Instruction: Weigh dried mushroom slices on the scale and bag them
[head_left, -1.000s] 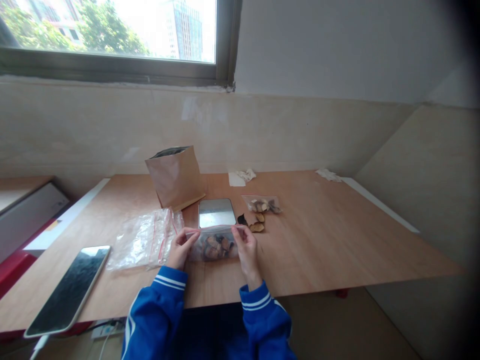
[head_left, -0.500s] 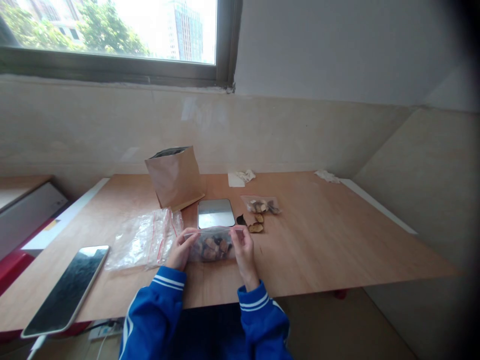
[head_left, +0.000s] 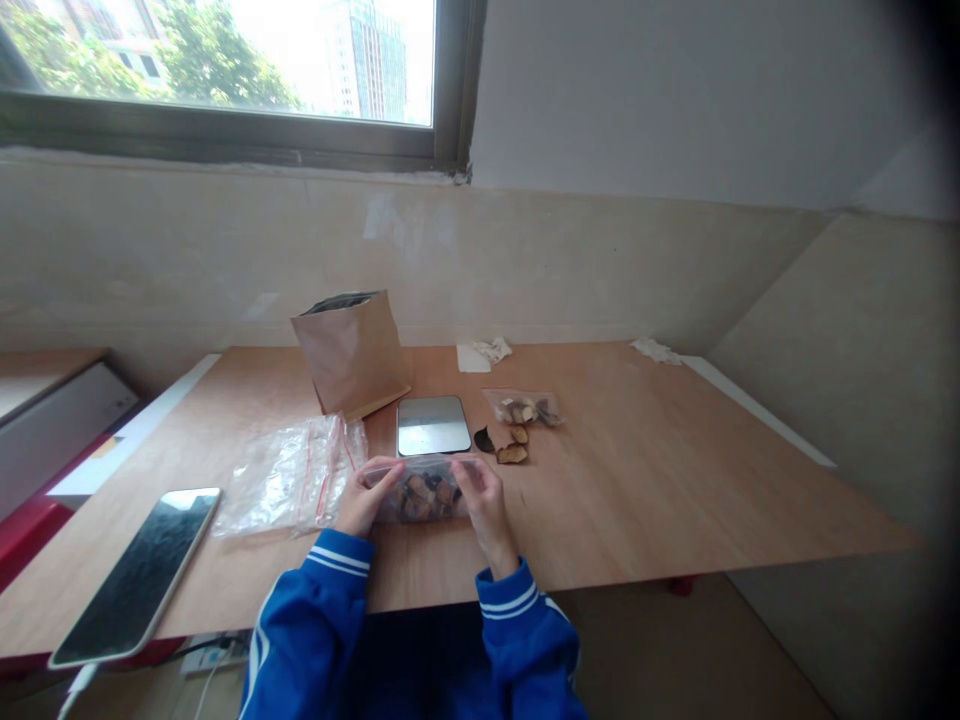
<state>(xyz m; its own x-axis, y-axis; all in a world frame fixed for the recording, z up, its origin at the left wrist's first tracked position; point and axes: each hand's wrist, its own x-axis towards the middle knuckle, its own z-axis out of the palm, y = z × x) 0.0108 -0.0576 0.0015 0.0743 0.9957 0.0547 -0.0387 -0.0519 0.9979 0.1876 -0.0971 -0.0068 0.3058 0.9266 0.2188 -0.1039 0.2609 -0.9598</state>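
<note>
A clear zip bag with brown dried slices inside is held near the front edge of the table. My left hand pinches its top left corner between thumb and fingers. At the upper right of the bag, my right hand grips the zip edge, its thumb pressed on the strip. Just behind the bag lies a flat scale with a silver top. Several loose dried slices rest right of the scale, and a second filled zip bag lies behind them.
On the left are clear zip bags with red strips and a phone with a white cable. A brown paper bag stands open at the back. Crumpled tissue and a white scrap lie at the far edge.
Both thumbs have slid inward along the bag's top edge, the right one further toward the middle. The bag stays in about the same place.
</note>
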